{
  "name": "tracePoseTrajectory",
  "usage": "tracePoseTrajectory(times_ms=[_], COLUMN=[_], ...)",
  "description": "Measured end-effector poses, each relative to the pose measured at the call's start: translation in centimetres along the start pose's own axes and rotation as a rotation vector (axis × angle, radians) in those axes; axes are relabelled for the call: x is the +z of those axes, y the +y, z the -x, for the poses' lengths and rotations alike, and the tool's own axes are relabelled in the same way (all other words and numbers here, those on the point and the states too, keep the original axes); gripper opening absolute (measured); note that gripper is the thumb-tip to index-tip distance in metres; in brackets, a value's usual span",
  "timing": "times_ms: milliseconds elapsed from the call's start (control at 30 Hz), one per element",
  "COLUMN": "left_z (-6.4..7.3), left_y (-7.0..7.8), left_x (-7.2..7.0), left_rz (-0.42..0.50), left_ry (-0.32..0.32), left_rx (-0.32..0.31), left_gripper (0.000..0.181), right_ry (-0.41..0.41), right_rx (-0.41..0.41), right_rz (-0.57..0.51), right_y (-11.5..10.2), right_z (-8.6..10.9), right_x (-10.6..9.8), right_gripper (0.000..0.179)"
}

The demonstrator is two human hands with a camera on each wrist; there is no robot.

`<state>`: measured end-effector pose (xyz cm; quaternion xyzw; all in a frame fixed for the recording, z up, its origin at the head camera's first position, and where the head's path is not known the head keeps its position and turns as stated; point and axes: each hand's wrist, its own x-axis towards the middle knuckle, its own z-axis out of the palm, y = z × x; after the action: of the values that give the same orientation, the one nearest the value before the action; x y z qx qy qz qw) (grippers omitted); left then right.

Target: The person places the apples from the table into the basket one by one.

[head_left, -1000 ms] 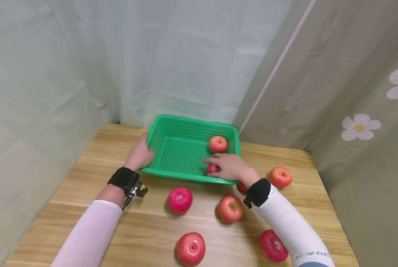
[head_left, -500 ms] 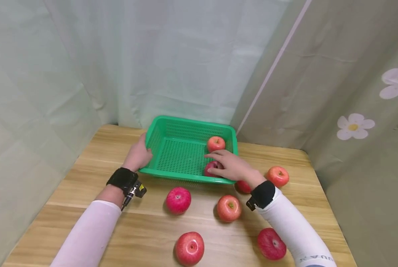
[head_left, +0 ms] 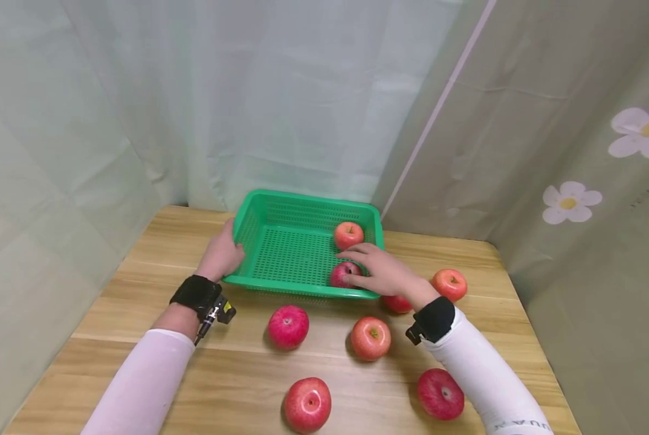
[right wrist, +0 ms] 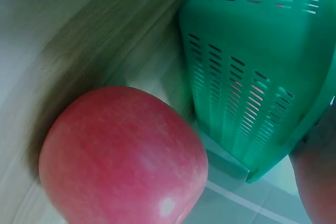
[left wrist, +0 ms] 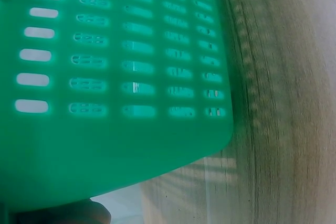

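A green perforated plastic basket (head_left: 313, 198) stands at the back of the table, its wall (left wrist: 121, 145) filling much of the left wrist view. My left hand (head_left: 221, 254) grips its left rim. Inside, at the right end, lie a dark red apple (head_left: 341, 275) and, behind it, a lighter red apple (head_left: 348, 234). Over the basket's front right corner reaches my right hand (head_left: 381, 267), fingers spread and loosely bent above the dark red apple, thumb overlapping it. Part of this hand (right wrist: 317, 166) shows at the right wrist view's edge.
Another apple (head_left: 397, 304) sits by the basket's front right corner, partly behind the right wrist. More apples lie around: right (head_left: 449, 284), centre (head_left: 370, 338), left of centre (head_left: 288, 327), front (head_left: 307, 405), and by the right sleeve (head_left: 440, 394). Curtains (head_left: 303, 109) hang behind the wooden table.
My right hand has loosened from the dark red apple and drawn slightly right, leaving more of the apple in sight. The left hand keeps its grip. The head view has shifted slightly.
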<state>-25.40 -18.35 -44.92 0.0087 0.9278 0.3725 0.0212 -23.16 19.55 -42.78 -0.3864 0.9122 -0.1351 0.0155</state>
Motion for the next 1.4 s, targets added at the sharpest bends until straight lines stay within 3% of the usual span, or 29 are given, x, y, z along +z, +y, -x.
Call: tracePoseTrajectory(times_ms=[300,500,800,1067,1267,1400], left_z=[0.1,0.2,0.1,0.2,0.0,0.1], left_y=[0.0,0.0,-0.2,-0.1,-0.1,0.0], left_x=[0.2,0.2,0.0,-0.1,0.0,-0.1], left_rz=[0.011,-0.001,0.004,0.005,0.003,0.009], left_ry=[-0.008,-0.004,-0.010,-0.011,-0.009,-0.010], left_rx=[-0.001,0.003,-0.006,0.003,0.008,0.004], left_gripper=[0.070,0.070,0.072,0.073,0.072,0.072], right_ry=[0.046,0.071,0.091,0.166,0.190,0.185], right_rx=[-0.015,0.024,0.033,0.186,0.298,0.368], right_rz=[-0.043,-0.076,-0.056,-0.097,-0.105,-0.081], right_y=[0.3,0.3,1.0,3.2,5.6,7.2], right_z=[0.8,2.0,3.7,8.2,11.9,14.0], right_x=[-0.2,-0.8,-1.6,-2.7,-2.9,-2.4], right_gripper=[0.047,0.051,0.053,0.058,0.062,0.073])
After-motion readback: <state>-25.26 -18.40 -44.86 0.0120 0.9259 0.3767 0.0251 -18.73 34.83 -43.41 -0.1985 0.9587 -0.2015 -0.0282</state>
